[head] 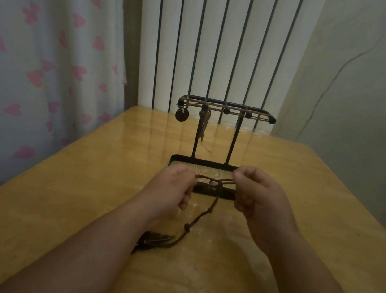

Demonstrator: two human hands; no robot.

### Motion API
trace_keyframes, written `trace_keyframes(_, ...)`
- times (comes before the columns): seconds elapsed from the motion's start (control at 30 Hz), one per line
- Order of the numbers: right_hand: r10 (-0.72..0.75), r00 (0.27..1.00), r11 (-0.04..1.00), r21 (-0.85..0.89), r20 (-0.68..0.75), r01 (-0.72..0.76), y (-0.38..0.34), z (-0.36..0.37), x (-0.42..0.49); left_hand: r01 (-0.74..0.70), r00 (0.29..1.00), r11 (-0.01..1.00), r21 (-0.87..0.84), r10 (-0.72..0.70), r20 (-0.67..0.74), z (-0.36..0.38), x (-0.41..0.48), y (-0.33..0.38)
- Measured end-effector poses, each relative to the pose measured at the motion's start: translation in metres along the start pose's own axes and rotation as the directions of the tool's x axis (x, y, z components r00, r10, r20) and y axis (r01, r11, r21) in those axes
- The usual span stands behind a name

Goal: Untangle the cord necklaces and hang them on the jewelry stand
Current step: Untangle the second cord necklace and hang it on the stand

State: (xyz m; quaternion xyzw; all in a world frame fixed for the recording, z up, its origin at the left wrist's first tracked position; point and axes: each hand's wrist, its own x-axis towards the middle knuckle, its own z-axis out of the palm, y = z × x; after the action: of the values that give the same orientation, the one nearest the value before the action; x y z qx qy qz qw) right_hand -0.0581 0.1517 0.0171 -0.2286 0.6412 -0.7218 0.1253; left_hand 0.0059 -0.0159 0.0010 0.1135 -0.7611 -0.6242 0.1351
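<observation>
Dark brown cord necklace (214, 183) stretches between your two hands, a looped snarl sitting midway along the span. Your left hand (171, 185) pinches one side and your right hand (257, 195) the other, both curled on the cord. Below your left wrist the tail drops past a dark bead (186, 227) to a dark feather-shaped pendant (158, 238) lying on the glossy yellow wooden table (57, 189). Ease the pull, find the strand that crosses on top, and open that loop with slack; tugging probably tightens it. Beyond your fingertips stands the black wire jewelry stand (234, 139), a tan cord necklace (217, 106) with a round brown disc (181, 115) draped on its hooks.
</observation>
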Motion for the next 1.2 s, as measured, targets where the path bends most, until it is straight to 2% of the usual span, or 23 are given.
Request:
trace_keyframes(0.1,-0.028,0.998,0.967,-0.253,-0.056,0.013,0.002,0.003,0.0,0.0,1.0,0.993,-0.119,-0.002,-0.016,0.002,0.0,-0.001)
trace_keyframes(0.17,-0.042,0.996,0.935,-0.354,-0.073,0.014,0.004,0.006,0.0,-0.013,1.0,0.973,-0.232,0.011,-0.01,0.002,0.0,0.0)
trace_keyframes(0.37,0.011,0.998,0.948,-0.316,-0.058,-0.028,0.007,0.01,0.002,0.034,0.999,0.816,-0.577,-0.047,-0.007,0.003,0.001,0.0)
trace_keyframes(0.47,0.024,0.999,0.947,-0.32,-0.022,-0.03,0.007,0.012,0.001,0.047,0.999,0.763,-0.645,-0.026,0.043,0.002,0.002,0.0)
trace_keyframes(0.63,0.059,0.998,0.946,-0.319,-0.007,-0.058,0.004,0.014,-0.001,0.076,0.997,0.841,-0.535,-0.071,0.031,0.001,0.003,0.0)
trace_keyframes(0.8,0.04,0.999,0.889,-0.456,-0.023,-0.046,0.003,0.014,-0.001,0.027,1.0,0.974,-0.224,-0.027,0.002,0.004,-0.002,0.001)
trace_keyframes(0.9,0.038,0.999,0.897,-0.441,-0.001,-0.035,0.004,0.012,-0.001,-0.005,1.0,1.0,-0.013,0.005,-0.028,0.009,-0.005,0.003)
trace_keyframes(1.07,0.068,0.994,0.969,-0.243,0.085,-0.045,0.003,0.007,-0.001,-0.029,0.999,0.996,0.085,0.031,-0.02,0.01,-0.01,0.005)
trace_keyframes(1.13,0.081,0.991,0.996,-0.04,0.109,-0.077,0.002,0.006,0.0,-0.013,0.999,0.997,0.071,0.015,-0.034,0.01,-0.009,0.006)
trace_keyframes(1.2,0.065,0.994,0.969,0.233,0.085,-0.084,0.001,0.006,0.002,0.013,0.999,1.0,0.027,-0.012,-0.047,0.011,-0.007,0.006)
